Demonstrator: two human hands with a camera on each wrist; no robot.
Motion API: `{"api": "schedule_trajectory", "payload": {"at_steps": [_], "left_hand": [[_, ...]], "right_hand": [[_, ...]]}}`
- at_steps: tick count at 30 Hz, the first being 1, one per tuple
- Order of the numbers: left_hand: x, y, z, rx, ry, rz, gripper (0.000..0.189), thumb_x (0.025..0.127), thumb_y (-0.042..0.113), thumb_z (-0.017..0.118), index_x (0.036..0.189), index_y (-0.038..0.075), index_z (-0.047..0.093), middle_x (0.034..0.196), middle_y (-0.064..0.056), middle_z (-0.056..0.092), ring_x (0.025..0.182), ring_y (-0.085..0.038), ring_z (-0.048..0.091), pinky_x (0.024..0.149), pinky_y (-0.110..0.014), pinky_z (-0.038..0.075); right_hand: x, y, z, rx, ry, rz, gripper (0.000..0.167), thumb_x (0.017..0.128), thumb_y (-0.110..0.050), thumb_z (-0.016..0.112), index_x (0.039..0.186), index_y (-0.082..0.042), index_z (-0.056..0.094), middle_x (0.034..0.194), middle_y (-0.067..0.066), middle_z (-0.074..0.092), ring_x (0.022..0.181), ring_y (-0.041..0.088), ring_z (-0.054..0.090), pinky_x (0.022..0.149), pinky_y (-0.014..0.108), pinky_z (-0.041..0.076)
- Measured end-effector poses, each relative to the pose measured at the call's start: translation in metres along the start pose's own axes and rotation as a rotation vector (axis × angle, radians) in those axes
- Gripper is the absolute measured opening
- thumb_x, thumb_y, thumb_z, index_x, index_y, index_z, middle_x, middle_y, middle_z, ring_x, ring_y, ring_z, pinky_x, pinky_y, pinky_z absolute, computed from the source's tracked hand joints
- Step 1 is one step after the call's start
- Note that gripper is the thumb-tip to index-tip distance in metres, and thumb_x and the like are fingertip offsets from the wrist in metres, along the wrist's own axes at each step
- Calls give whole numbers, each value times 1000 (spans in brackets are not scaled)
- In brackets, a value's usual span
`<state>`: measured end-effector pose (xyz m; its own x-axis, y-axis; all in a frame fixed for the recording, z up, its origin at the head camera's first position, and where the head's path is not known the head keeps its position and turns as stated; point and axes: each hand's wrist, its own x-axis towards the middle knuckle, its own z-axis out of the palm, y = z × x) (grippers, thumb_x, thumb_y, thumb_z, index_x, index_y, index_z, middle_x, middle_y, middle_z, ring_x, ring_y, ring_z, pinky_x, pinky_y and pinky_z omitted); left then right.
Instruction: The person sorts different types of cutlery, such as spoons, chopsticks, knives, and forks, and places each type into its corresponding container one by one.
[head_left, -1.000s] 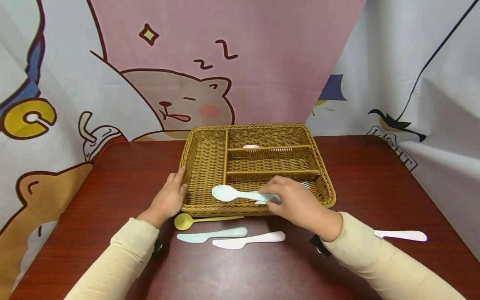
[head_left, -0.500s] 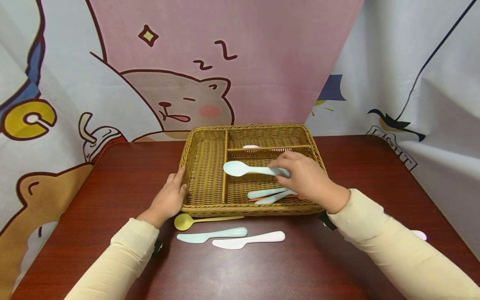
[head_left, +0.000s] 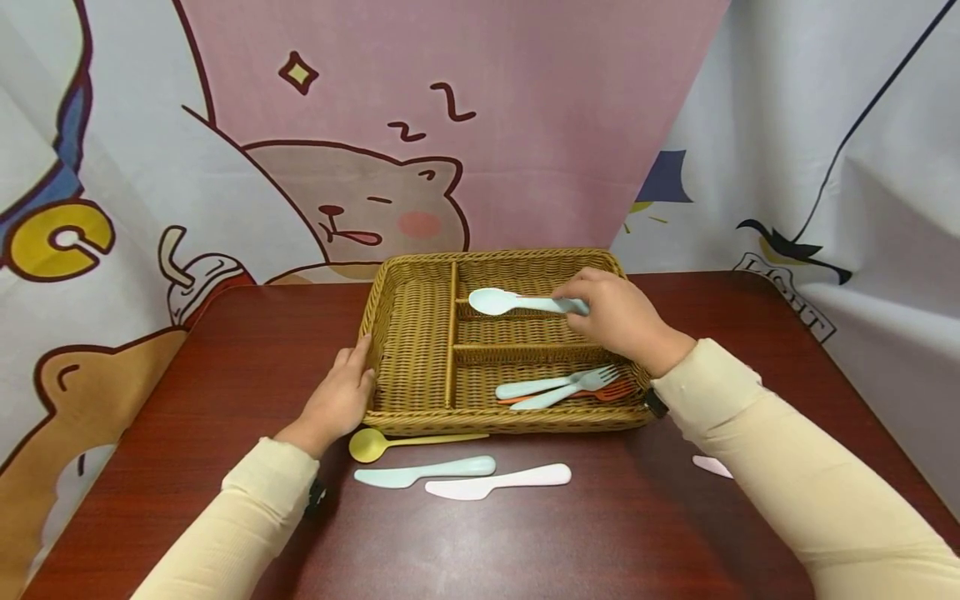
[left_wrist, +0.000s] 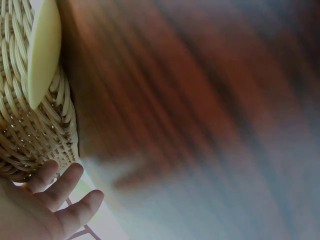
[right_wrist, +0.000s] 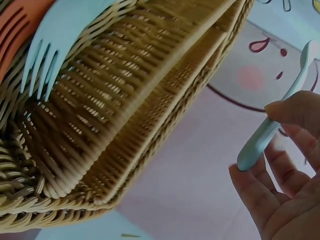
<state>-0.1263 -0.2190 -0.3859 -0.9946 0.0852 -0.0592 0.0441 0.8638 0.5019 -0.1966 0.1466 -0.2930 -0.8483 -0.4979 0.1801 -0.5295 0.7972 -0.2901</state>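
Observation:
My right hand [head_left: 618,321] pinches a pale blue spoon [head_left: 491,302] by its handle, the bowl pointing left, over the back compartments of a wicker cutlery basket [head_left: 420,423]. In the right wrist view the thumb and fingers grip the spoon's handle [right_wrist: 260,142]. My left hand [head_left: 337,398] rests against the basket's left side, its fingers extended along the wicker in the left wrist view. The front right compartment holds pale blue forks [head_left: 600,377] and an orange fork [head_left: 618,389].
On the table before the basket lie a yellow spoon [head_left: 367,445], a pale blue knife [head_left: 423,472] and a pale pink knife [head_left: 498,481]. Another pink piece [head_left: 712,466] shows beside the right sleeve. Wicker dividers [head_left: 452,333] split the basket. A printed curtain [head_left: 555,125] hangs behind.
My right hand has carried the pale blue spoon from over the front compartment toward the back and slightly right, uncovering the forks. My left hand has stayed at the basket's side.

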Motion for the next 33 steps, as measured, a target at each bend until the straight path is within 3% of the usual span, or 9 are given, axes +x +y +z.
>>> {"api": "schedule_trajectory", "payload": {"at_steps": [12, 23, 33], "left_hand": [[1, -2, 0, 0, 3, -6, 57, 104, 15, 34, 155, 2, 10, 141, -29, 31, 127, -43, 42, 100, -56, 37], [0, -2, -1, -1, -5, -12, 57, 104, 15, 33, 155, 2, 9, 142, -29, 30, 127, -43, 42, 101, -56, 37], [0, -2, 2, -10, 7, 1, 57, 104, 15, 34, 155, 2, 11, 141, -28, 32, 128, -42, 41, 101, -56, 37]], "right_hand": [[25, 18, 2, 67, -75, 112, 36, 90, -9, 66, 125, -6, 64, 122, 14, 59, 107, 33, 56, 84, 49, 46], [43, 26, 12, -13, -101, 174, 35, 89, -9, 67, 124, -5, 65, 119, 17, 59, 106, 36, 56, 82, 50, 47], [49, 37, 23, -70, -136, 236, 35, 90, -10, 65, 125, -8, 65, 123, 20, 59, 104, 38, 57, 73, 48, 50]]}}
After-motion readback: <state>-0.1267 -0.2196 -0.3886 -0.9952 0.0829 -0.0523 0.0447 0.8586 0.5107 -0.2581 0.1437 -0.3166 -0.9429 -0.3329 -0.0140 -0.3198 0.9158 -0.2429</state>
